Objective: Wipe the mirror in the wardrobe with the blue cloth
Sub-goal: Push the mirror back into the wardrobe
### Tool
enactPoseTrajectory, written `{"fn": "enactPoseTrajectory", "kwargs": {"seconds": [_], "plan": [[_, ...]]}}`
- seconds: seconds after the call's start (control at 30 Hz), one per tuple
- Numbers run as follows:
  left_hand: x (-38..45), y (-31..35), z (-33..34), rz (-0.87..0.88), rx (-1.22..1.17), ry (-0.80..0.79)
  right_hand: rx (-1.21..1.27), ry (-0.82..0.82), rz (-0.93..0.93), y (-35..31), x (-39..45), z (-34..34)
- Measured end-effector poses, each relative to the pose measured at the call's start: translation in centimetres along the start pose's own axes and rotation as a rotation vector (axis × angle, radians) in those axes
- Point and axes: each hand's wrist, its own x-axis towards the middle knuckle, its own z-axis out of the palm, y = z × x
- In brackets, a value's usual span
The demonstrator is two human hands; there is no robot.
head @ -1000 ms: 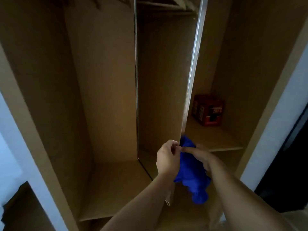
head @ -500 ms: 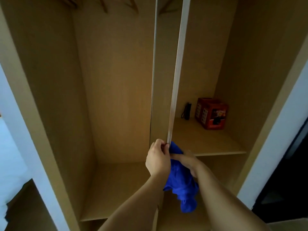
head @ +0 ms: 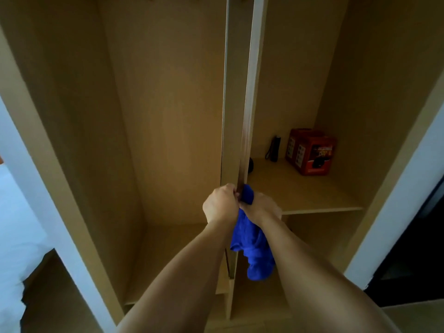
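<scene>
Blue cloth bunched (hanging) against edge-on mirror.

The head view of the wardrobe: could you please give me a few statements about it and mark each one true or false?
1. The blue cloth hangs down between the two forearms. True.
2. The left hand grips the front edge of the mirror panel. True.
3. The red box lies on the wardrobe floor. False: it stands on the shelf in the right-hand compartment.
4. The right hand is empty and hangs open. False: it holds the blue cloth against the panel's edge.
5. A small dark flashlight stands on the shelf to the left of the red box. True.
</scene>
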Motion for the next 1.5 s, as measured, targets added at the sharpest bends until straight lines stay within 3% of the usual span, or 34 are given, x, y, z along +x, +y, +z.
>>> {"fn": "enactPoseTrajectory", "kwargs": {"seconds": [0.17, 0.4, 1.23, 1.5], "plan": [[1.1, 0.2, 0.6, -0.052, -0.038, 0.002, -0.145, 0.161, 0.004, -0.9, 0.8, 1.0], [3.6, -0.1, 0.9, -0.068, -0.017, -0.027, -0.226, 0.197, 0.022, -1.5, 2.8, 1.6], [11.9, -0.9, 3.6, -0.094, 0.133, -0.081, -0.391, 0.056, 0.017, -3.3, 10.0, 1.2], [13.6, -1.2, 4.4, -0.095, 0.158, -0.069, -0.376, 0.081, 0.021, -3.7, 11.5, 1.8]]}}
